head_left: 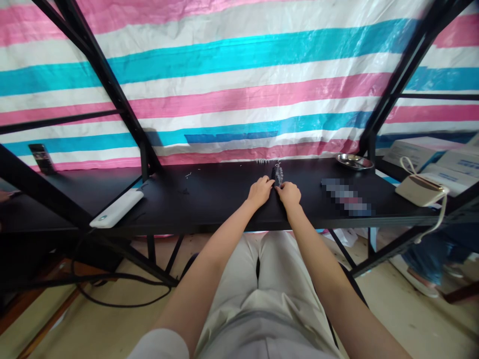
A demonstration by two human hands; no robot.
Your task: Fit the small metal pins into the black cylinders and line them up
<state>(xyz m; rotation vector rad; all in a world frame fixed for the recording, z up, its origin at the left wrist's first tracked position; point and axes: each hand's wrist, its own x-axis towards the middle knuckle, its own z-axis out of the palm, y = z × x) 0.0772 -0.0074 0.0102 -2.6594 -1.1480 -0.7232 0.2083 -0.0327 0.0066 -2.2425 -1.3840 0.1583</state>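
Both my hands rest on a black table [209, 199], close together near its middle. My left hand [259, 192] has its fingers curled, touching the near end of a small dark block with pale studs [278, 174]. My right hand [289, 194] is curled too, its fingertips pinched at the same block from the right. What either hand holds is too small to name. A short row of tiny pale pins [263, 161] stands just behind the block.
A white power bank [118, 208] with a black cable lies at the table's left. A metal dish [354, 161] sits back right, a beige bag [421, 189] and white boxes [422, 149] further right. Black frame posts [112, 89] rise before a striped tarp. Another person's leg [422, 259] shows lower right.
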